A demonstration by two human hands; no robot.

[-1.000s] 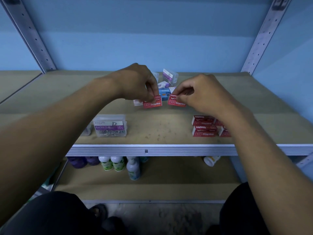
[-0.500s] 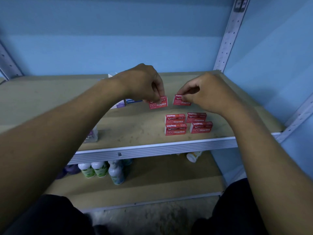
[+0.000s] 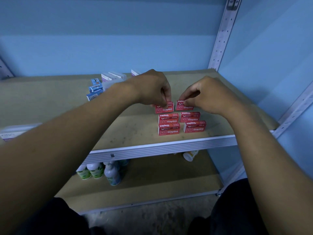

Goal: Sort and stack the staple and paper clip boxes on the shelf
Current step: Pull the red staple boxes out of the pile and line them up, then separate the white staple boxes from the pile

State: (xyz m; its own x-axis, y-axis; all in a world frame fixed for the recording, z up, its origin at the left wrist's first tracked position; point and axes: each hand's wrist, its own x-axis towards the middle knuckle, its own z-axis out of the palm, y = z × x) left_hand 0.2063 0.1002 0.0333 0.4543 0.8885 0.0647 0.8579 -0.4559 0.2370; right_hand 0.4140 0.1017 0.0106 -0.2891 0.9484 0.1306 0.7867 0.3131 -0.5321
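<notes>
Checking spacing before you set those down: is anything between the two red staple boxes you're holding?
No. In the head view, only a narrow strip of bare shelf shows between the left hand's box and the right hand's box; they don't touch.

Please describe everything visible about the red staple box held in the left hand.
The red staple box looks like small cardboard, printed "Staples" in white on its front. It seems closed and level. The left hand pinches its top edge. It sits behind the left column of red boxes; whether it rests on the shelf is unclear.
</notes>
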